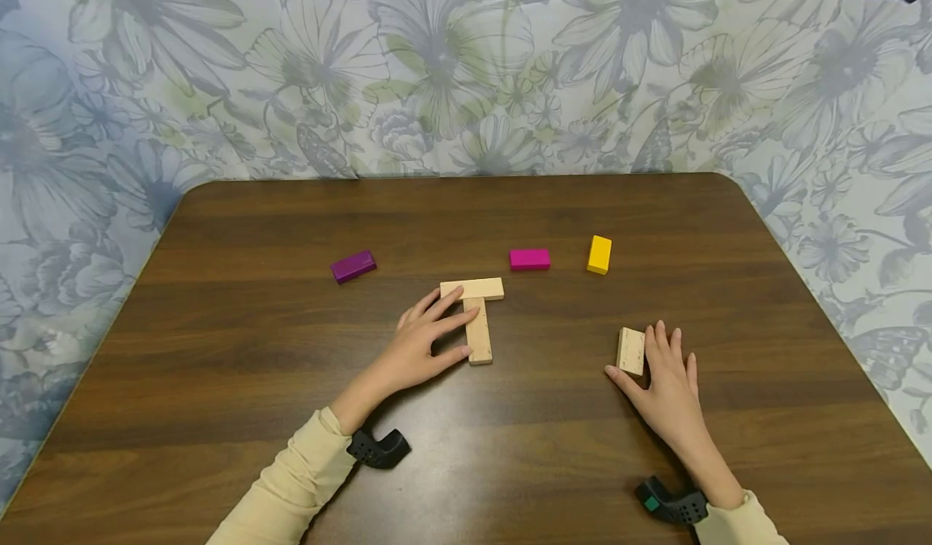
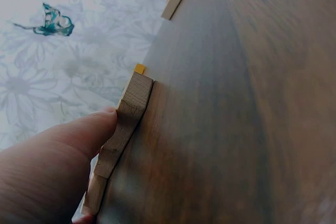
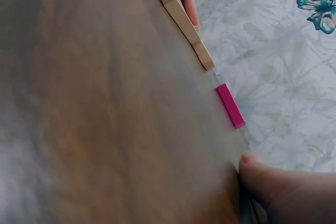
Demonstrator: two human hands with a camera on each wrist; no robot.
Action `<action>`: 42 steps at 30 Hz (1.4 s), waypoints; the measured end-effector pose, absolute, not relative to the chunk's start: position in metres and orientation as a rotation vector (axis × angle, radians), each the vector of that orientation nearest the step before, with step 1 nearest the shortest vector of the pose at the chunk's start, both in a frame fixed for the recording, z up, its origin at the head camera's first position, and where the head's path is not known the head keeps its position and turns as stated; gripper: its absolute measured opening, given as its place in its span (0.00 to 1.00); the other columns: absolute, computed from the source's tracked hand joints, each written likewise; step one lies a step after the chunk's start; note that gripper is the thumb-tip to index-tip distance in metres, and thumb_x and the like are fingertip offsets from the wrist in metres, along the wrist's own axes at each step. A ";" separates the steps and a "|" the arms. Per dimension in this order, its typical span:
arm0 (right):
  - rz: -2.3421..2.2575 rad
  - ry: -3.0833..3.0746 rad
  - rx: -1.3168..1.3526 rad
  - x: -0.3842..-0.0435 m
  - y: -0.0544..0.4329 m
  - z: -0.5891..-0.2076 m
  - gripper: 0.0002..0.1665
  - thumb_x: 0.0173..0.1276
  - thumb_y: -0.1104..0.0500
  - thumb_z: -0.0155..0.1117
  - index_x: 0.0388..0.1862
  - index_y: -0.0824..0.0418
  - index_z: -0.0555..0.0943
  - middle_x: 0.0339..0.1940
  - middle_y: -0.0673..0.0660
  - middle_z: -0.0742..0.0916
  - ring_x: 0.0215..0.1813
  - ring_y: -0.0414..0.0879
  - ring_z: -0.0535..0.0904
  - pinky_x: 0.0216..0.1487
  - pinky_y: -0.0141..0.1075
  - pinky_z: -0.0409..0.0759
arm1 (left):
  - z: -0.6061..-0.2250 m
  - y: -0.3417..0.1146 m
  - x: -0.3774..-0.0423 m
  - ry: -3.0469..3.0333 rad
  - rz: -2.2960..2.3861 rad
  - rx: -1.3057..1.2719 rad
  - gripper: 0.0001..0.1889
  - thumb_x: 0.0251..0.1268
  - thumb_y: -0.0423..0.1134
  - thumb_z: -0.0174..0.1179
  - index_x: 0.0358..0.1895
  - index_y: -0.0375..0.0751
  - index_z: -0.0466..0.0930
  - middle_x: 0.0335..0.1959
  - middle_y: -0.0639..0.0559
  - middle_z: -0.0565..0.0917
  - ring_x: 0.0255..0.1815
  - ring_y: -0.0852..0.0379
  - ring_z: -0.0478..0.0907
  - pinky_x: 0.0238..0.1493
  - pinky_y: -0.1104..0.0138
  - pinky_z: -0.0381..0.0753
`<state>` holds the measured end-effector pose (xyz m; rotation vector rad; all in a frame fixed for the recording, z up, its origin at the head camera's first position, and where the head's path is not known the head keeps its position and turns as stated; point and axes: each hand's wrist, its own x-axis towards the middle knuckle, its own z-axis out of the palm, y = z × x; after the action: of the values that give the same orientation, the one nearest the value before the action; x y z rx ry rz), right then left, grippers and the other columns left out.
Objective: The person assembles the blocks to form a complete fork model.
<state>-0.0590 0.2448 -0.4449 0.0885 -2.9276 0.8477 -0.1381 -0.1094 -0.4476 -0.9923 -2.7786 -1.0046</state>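
Two plain wooden blocks make a T in the head view. The crosswise block (image 1: 484,289) lies beyond the lengthwise block (image 1: 477,343), close against its far end. My left hand (image 1: 425,343) rests on them with extended fingers, one fingertip over the crosswise block and another on the lengthwise one, its thumb beside the near end. Further right, my right hand (image 1: 668,391) holds another wooden block (image 1: 630,351) between the thumb at its near left corner and fingers along its right side. In the right wrist view the right thumb (image 3: 257,169) hides this block.
Behind the T, a purple block (image 1: 353,267) lies to the left. A magenta block (image 1: 529,259) and a yellow block (image 1: 599,255) lie to the right. All are on a brown wooden table (image 1: 218,351), whose far edge meets a flower-patterned wall (image 1: 437,84).
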 end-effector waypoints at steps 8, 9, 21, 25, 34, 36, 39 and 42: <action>0.845 -2.874 0.070 -0.058 0.242 -0.445 0.42 0.71 0.48 0.55 0.69 0.77 0.54 0.70 0.73 0.55 0.72 0.64 0.39 0.64 0.60 0.31 | -0.447 -0.110 -0.137 -2.776 -1.017 -0.992 0.28 0.62 0.49 0.61 0.66 0.52 0.70 0.73 0.49 0.55 0.71 0.40 0.45 0.59 0.38 0.47; 0.849 -2.861 0.069 -0.059 0.241 -0.445 0.41 0.71 0.50 0.56 0.69 0.77 0.55 0.70 0.74 0.56 0.72 0.64 0.40 0.64 0.61 0.32 | -0.447 -0.110 -0.137 -2.775 -1.018 -0.991 0.28 0.62 0.49 0.61 0.66 0.52 0.70 0.73 0.49 0.55 0.71 0.39 0.45 0.59 0.38 0.47; 1.031 -2.605 0.039 -0.063 0.235 -0.447 0.26 0.57 0.65 0.70 0.55 0.74 0.77 0.57 0.70 0.76 0.66 0.65 0.61 0.63 0.62 0.45 | -0.446 -0.111 -0.138 -2.782 -1.006 -0.986 0.28 0.62 0.49 0.61 0.66 0.53 0.69 0.73 0.50 0.55 0.71 0.40 0.45 0.59 0.38 0.47; 1.147 -2.564 0.136 -0.064 0.221 -0.449 0.27 0.54 0.67 0.71 0.54 0.72 0.78 0.55 0.66 0.78 0.64 0.62 0.64 0.64 0.59 0.49 | -0.446 -0.111 -0.138 -2.787 -1.006 -0.985 0.28 0.62 0.49 0.61 0.67 0.53 0.69 0.73 0.51 0.54 0.71 0.40 0.44 0.60 0.38 0.46; 1.260 -2.640 0.375 -0.062 0.185 -0.447 0.28 0.53 0.63 0.73 0.55 0.64 0.80 0.58 0.65 0.76 0.64 0.56 0.66 0.65 0.57 0.50 | -0.447 -0.110 -0.139 -2.794 -0.985 -0.985 0.28 0.63 0.50 0.60 0.67 0.54 0.69 0.73 0.52 0.54 0.71 0.41 0.44 0.60 0.38 0.46; 1.285 -2.650 0.400 -0.062 0.179 -0.446 0.28 0.52 0.63 0.74 0.55 0.63 0.80 0.58 0.65 0.76 0.64 0.54 0.67 0.65 0.56 0.50 | -0.447 -0.110 -0.138 -2.790 -0.992 -0.983 0.28 0.63 0.50 0.60 0.67 0.54 0.69 0.73 0.52 0.54 0.71 0.40 0.45 0.59 0.38 0.47; 1.328 -2.656 0.431 -0.062 0.171 -0.445 0.27 0.53 0.63 0.73 0.54 0.63 0.81 0.56 0.61 0.79 0.65 0.52 0.67 0.66 0.55 0.48 | -0.446 -0.110 -0.138 -2.785 -1.000 -0.984 0.28 0.63 0.50 0.60 0.67 0.53 0.69 0.73 0.51 0.55 0.71 0.40 0.45 0.59 0.38 0.47; 1.352 -2.655 0.456 -0.062 0.164 -0.443 0.27 0.53 0.62 0.73 0.54 0.63 0.81 0.53 0.56 0.82 0.65 0.49 0.67 0.66 0.54 0.48 | -0.446 -0.110 -0.138 -2.784 -0.991 -0.987 0.28 0.63 0.50 0.60 0.67 0.53 0.69 0.73 0.51 0.55 0.71 0.40 0.45 0.59 0.38 0.47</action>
<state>-0.0617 0.1641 -0.4435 0.4556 -2.6554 1.3516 -0.1383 -0.1096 -0.4461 -0.9874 -2.7837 -0.9908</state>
